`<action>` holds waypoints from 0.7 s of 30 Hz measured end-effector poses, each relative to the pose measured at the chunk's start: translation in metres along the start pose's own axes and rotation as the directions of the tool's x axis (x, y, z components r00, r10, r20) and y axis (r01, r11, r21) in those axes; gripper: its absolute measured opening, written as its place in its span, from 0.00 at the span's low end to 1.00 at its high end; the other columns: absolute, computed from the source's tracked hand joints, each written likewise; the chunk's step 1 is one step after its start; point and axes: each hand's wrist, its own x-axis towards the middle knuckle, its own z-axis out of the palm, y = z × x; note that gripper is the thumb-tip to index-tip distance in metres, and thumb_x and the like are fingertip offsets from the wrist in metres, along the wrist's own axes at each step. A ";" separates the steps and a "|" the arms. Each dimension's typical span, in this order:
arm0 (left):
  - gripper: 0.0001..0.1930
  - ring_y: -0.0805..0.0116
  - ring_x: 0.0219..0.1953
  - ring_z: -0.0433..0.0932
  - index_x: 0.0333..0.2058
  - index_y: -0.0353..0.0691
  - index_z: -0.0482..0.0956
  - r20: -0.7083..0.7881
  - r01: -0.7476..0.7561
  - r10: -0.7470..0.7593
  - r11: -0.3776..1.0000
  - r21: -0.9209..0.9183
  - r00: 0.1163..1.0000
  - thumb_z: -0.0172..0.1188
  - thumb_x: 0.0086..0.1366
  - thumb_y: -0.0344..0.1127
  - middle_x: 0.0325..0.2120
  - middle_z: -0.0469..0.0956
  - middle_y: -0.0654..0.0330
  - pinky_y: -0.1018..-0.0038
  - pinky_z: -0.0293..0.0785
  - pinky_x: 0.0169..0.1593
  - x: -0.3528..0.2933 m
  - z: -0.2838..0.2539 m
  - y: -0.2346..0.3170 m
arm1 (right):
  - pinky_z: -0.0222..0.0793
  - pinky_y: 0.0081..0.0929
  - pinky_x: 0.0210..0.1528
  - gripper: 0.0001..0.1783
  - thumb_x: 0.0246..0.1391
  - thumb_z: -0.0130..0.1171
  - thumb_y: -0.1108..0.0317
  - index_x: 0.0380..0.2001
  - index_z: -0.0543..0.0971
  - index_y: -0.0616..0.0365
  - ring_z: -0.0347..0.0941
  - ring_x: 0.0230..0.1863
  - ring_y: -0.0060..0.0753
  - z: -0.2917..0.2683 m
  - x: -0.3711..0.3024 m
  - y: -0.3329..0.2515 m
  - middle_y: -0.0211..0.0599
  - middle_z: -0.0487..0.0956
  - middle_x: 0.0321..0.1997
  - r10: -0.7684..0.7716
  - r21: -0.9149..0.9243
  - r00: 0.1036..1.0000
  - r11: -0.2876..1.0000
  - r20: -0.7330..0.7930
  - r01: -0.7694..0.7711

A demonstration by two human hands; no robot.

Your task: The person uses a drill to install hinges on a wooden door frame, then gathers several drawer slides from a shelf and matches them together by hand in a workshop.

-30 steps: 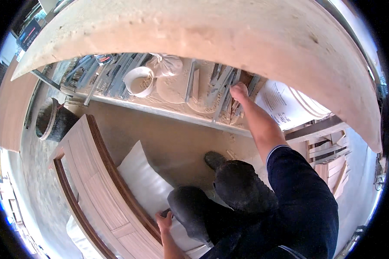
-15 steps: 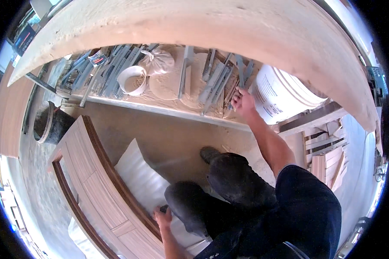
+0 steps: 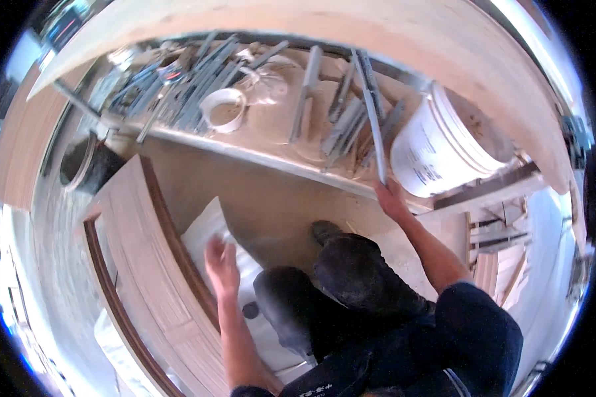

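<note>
My right hand (image 3: 391,198) grips the near end of a long, thin grey strip (image 3: 371,119). The strip slants up over the low shelf, left of a big white bucket (image 3: 420,155). My left hand (image 3: 222,266) is in the air above a white sheet (image 3: 208,221), blurred by motion, with thumb and fingers apart and nothing seen in it. Close by that forearm, a small dark round object (image 3: 250,309) rests on the sheet. Beside it on the left lies a framed wooden door panel (image 3: 159,278) with a dark brown edge.
Overhead, a pale board (image 3: 298,23) juts over the dusty shelf (image 3: 245,152). Several grey strips (image 3: 344,129), a small white tub (image 3: 223,110) and a tied bag (image 3: 265,83) lie there. A black bucket (image 3: 89,165) stands left; wood pieces (image 3: 496,271) are stacked right.
My right hand has drawn back toward me, pulling out the grey strip. My left hand has left the dark round object and moved up and to the left. The view has shifted slightly.
</note>
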 end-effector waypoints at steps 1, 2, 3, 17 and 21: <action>0.23 0.68 0.51 0.74 0.55 0.30 0.72 -0.055 -0.006 -0.005 0.982 -0.190 0.998 0.61 0.69 0.41 0.48 0.76 0.56 0.70 0.72 0.55 0.006 0.010 0.035 | 0.67 0.44 0.38 0.21 0.63 0.58 0.52 0.35 0.76 0.64 0.73 0.32 0.43 -0.007 -0.015 -0.004 0.47 0.76 0.28 -0.038 -0.102 0.998 0.994 0.056 0.043; 0.24 0.68 0.50 0.75 0.55 0.31 0.72 0.030 0.048 -0.039 0.910 -0.411 0.999 0.58 0.72 0.46 0.47 0.76 0.58 0.71 0.72 0.54 0.016 0.027 0.067 | 0.67 0.45 0.39 0.21 0.63 0.57 0.53 0.34 0.75 0.64 0.72 0.32 0.45 -0.020 -0.029 -0.003 0.48 0.76 0.28 -0.051 -0.211 0.993 0.975 0.103 0.072; 0.28 0.67 0.52 0.73 0.59 0.33 0.70 0.040 0.104 -0.097 0.870 -0.482 0.994 0.55 0.73 0.51 0.49 0.75 0.57 0.71 0.72 0.55 0.031 0.036 0.071 | 0.66 0.45 0.37 0.20 0.64 0.57 0.54 0.33 0.74 0.65 0.71 0.31 0.47 -0.032 -0.045 -0.026 0.52 0.74 0.27 -0.053 -0.138 0.976 0.987 0.211 0.084; 0.47 0.59 0.30 0.71 0.31 0.36 0.69 -0.152 -0.135 0.060 -0.219 -0.966 0.987 0.29 0.61 0.84 0.25 0.70 0.57 0.59 0.73 0.44 0.092 -0.042 0.126 | 0.67 0.42 0.29 0.11 0.46 0.66 0.69 0.29 0.76 0.63 0.73 0.26 0.55 -0.064 -0.062 -0.182 0.51 0.73 0.24 -0.552 -0.100 0.596 0.679 0.584 0.727; 0.45 0.57 0.30 0.70 0.34 0.36 0.69 -0.139 -0.147 -0.064 -0.155 -0.977 0.988 0.29 0.64 0.80 0.26 0.69 0.56 0.56 0.74 0.46 0.082 -0.020 0.131 | 0.68 0.35 0.31 0.10 0.60 0.60 0.66 0.40 0.79 0.61 0.76 0.29 0.34 -0.040 -0.044 -0.157 0.35 0.80 0.31 -0.599 0.297 0.742 0.798 0.303 0.523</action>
